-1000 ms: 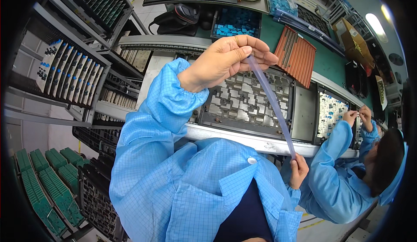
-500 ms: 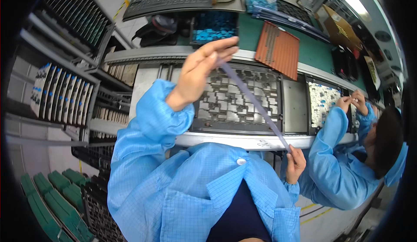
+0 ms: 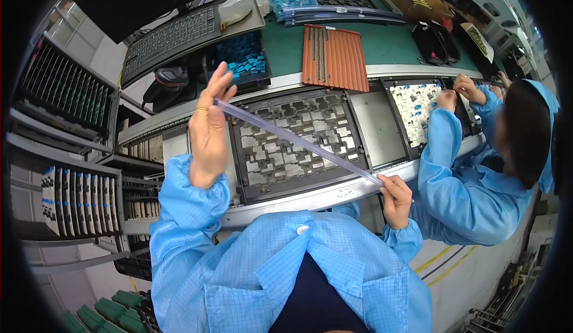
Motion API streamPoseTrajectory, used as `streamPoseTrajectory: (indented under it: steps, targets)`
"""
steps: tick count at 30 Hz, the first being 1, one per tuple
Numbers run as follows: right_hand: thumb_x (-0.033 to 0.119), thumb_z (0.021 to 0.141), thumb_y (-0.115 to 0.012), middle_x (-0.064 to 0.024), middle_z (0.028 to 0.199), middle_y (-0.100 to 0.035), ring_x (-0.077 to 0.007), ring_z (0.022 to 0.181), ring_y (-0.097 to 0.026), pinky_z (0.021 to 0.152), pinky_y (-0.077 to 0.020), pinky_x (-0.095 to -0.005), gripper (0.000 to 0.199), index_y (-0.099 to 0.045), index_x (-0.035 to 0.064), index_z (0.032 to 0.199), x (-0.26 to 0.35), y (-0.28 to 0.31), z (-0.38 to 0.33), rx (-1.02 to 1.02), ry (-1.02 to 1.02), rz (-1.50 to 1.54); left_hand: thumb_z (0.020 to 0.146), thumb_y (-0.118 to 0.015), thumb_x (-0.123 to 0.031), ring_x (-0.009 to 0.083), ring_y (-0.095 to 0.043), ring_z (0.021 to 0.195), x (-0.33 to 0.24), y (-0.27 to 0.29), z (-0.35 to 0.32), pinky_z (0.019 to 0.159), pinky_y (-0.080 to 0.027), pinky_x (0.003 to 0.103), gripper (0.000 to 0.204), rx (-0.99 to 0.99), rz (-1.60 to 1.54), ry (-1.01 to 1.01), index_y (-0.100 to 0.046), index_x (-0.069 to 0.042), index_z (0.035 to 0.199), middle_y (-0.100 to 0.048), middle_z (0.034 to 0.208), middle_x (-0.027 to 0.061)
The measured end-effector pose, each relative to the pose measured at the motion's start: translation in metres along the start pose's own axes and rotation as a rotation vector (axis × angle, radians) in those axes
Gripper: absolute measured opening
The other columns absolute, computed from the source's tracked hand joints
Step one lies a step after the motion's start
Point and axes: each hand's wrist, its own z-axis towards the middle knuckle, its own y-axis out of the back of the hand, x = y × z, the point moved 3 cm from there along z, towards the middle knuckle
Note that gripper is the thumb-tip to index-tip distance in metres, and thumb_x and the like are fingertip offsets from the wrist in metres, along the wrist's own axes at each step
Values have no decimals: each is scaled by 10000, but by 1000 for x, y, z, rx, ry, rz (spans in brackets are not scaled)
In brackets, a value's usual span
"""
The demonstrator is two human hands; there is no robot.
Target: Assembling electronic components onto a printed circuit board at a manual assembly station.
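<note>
A long, clear plastic tube point(image 3: 298, 143) with a faint purple tint slants across my front, over the tray. Its upper left end meets my left hand point(image 3: 209, 133), by the thumb; the other fingers stretch upward, and a ring shows on one. My right hand point(image 3: 396, 200) pinches the lower right end between thumb and fingers, near the bench's front rail. What is inside the tube is too small to make out. Beneath it lies a dark-framed tray point(image 3: 262, 185) with interlocking metallic plates. Both my arms wear blue sleeves.
An orange ribbed mat point(image 3: 343, 64) with dark strips lies beyond the tray. A bin of blue pieces point(image 3: 245, 64), a keyboard point(image 3: 173, 37) and bundled tubes point(image 3: 340, 15) stand farther back. At right, a co-worker point(image 3: 477, 177) handles a white board point(image 3: 415, 103). Racks of boards point(image 3: 80, 201) stand left.
My view has turned, so the bench appears shifted left and tilted. The tube lies at a shallower slant, with my left hand lower and my right hand slightly higher in the picture.
</note>
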Motion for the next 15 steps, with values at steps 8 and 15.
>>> streamPoseTrajectory:
  steps: [8,15]
  targets:
    - [-55,831,-591,-86,790,-571,-163,725,-532,645,-398,-282,274,-673,-25,1091,10,1,41,-13,1,78,1015,-366,-525,330,-473,1317,-5,52,1,1046,-445,443,701,-199,-262,7,-265,-49,1520,-333,1521,230]
    - [32,945,-582,12,947,-632,-52,766,-506,654,-395,-186,285,-634,-41,1215,-47,29,88,-184,-165,81,981,-571,-182,226,-586,1071,94,53,-117,884,-523,352,599,178,633,697,-287,-3,1477,-564,1252,172]
